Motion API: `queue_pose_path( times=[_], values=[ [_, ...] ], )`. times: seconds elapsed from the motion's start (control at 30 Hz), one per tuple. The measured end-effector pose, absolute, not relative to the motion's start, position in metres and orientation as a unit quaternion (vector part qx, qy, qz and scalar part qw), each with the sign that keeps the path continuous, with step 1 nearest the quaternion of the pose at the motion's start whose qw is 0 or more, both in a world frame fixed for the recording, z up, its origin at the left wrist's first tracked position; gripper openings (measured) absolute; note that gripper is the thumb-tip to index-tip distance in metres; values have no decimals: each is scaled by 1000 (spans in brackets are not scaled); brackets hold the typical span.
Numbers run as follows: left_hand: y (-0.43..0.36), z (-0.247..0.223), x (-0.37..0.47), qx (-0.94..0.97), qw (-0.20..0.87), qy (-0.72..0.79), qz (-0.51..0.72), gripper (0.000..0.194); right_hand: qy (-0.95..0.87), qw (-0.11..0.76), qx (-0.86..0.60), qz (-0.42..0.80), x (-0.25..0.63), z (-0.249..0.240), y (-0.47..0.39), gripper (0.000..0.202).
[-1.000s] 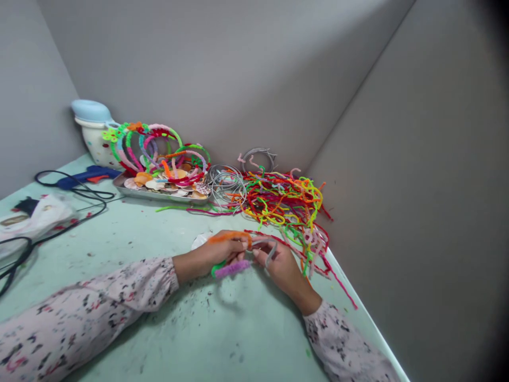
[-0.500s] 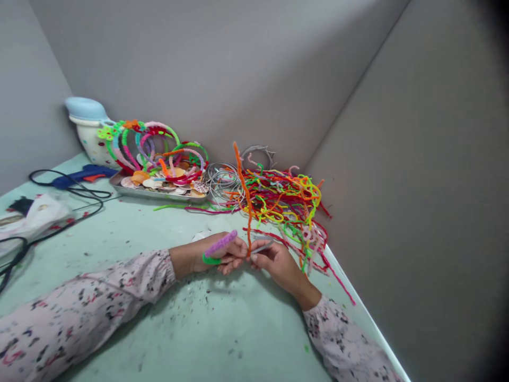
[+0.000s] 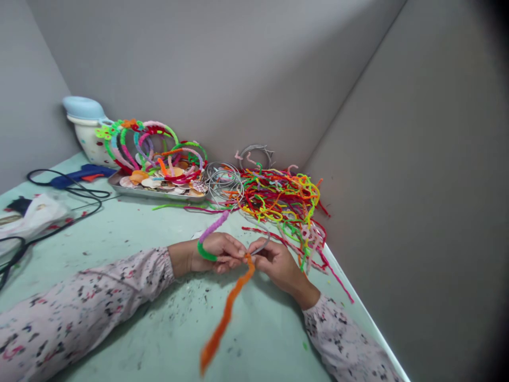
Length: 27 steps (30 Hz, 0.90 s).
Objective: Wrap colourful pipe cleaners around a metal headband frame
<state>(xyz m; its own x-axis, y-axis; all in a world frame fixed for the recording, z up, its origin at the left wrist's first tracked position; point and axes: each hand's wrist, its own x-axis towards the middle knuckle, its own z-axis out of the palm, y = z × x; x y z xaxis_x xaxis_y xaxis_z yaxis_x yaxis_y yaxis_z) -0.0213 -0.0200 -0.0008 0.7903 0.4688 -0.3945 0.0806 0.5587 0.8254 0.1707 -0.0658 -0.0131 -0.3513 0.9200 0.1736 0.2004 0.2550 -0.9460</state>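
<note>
Between my two hands is a thin grey headband [image 3: 267, 236], wrapped in purple and green fuzzy stem at its left end and bare at its curved right end. My left hand [image 3: 214, 248] is closed round the wrapped part, thumb and fingers pinching near the middle. An orange pipe cleaner [image 3: 227, 313] is attached at that pinch, its long free end hanging down toward me, blurred at the tip. My right hand [image 3: 280, 268] pinches the band just right of the orange stem. Whether its fingertips also touch the orange stem is hidden.
A metal tray [image 3: 159, 195] holds shells and several wrapped headbands. Right of it lie bare grey hoops [image 3: 225, 183] and a heap of coloured pipe cleaners [image 3: 282, 193]. A blue glue gun [image 3: 75, 176], its black cable and a white bag [image 3: 37, 217] lie left. A wall borders the table's right edge.
The orange pipe cleaner's free end has swung from pointing up to hanging down toward me. The headband has turned slightly, its purple end rising. Both hands stay at nearly the same place.
</note>
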Motion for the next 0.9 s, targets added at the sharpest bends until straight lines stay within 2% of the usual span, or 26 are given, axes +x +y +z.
queue_pose_path(
  times=[0.27, 0.43, 0.63, 0.9],
  values=[
    [-20, -9, -18, 506, 791, 311, 149, 16, -674, 404, -416, 458, 171, -13, -63, 10],
    [-25, -10, -11, 579, 682, 364, 260, 22, -627, 409, -438, 497, 174, -10, -59, 20],
    [-31, -13, -10, 661, 558, 408, 291, 22, -634, 409, -468, 459, 169, -1, -61, 18],
    [-37, -10, -10, 689, 529, 403, 290, 21, -621, 417, -481, 458, 166, -2, -61, 14]
  ],
)
